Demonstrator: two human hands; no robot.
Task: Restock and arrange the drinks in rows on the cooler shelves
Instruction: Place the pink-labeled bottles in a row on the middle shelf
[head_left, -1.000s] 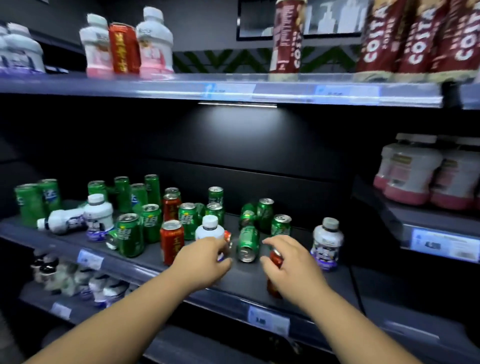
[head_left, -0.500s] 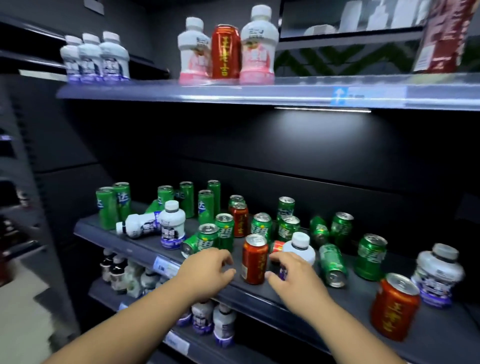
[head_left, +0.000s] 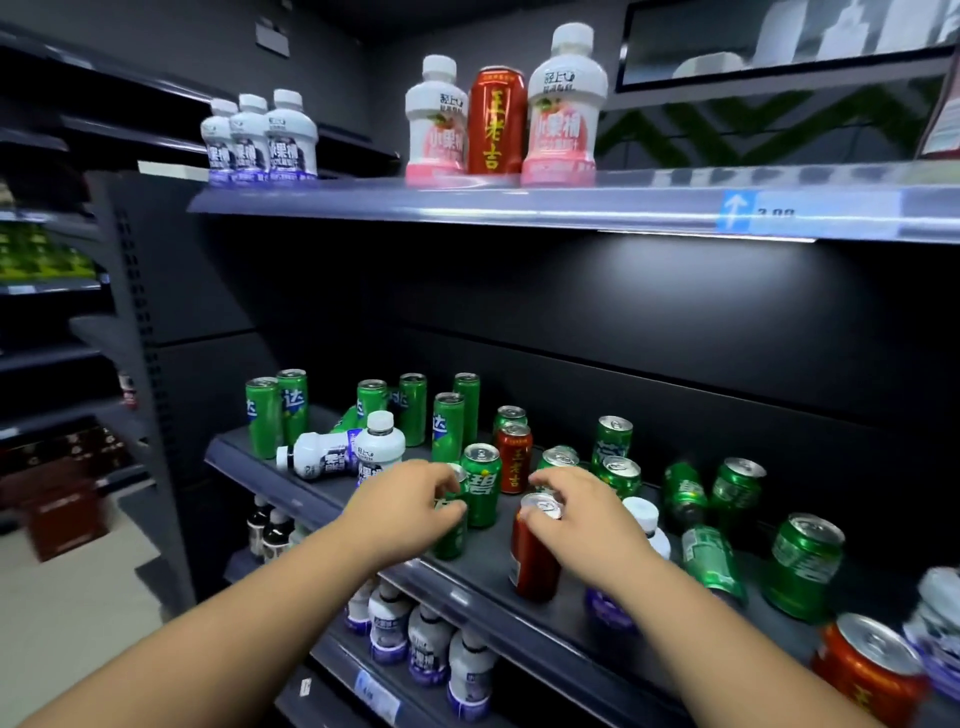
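Observation:
The dark middle shelf (head_left: 470, 597) holds a jumble of drinks. My left hand (head_left: 408, 512) is curled around a short green can (head_left: 451, 540) near the shelf's front edge. My right hand (head_left: 584, 514) has its fingertips on the rim of an upright red can (head_left: 532, 564). Between my hands stands a green Sprite can (head_left: 480, 491), with another red can (head_left: 514, 460) behind it. Tall green cans (head_left: 264, 418) stand at the back left. One white bottle (head_left: 317, 460) lies on its side beside an upright one (head_left: 380, 449). A further white bottle (head_left: 644, 519) is partly hidden behind my right hand.
More green cans (head_left: 805, 566) stand right of my hands, one lying tipped (head_left: 711, 564). A red can (head_left: 872, 670) sits at the far right front. The upper shelf (head_left: 571, 208) carries pink bottles, a red can (head_left: 496, 122) and purple-label bottles (head_left: 260, 140). Bottles (head_left: 428, 644) fill the lower shelf.
The view has swung left and closer to the shelf. My left hand has closed around the green can. My right hand has come onto the top of the red can.

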